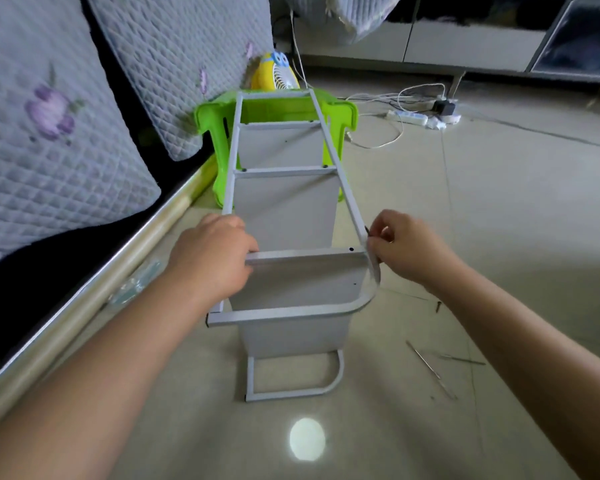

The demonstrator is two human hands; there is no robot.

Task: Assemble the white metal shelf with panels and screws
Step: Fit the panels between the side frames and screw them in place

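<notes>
The white metal shelf lies on its side on the floor, its far end resting on a green plastic stool. Three white panels sit between its two side frames. My left hand grips the left end of the nearest panel where it meets the upper frame. My right hand pinches a small dark screw against the right rail of the upper frame, at the panel's right end. A dark screw hole shows on the panel edge beside it.
A sofa with quilted grey cushions runs along the left. A clear plastic bag lies by its base. Loose screws and thin metal tools lie on the floor to the right. A power strip with cables and a small yellow fan are behind.
</notes>
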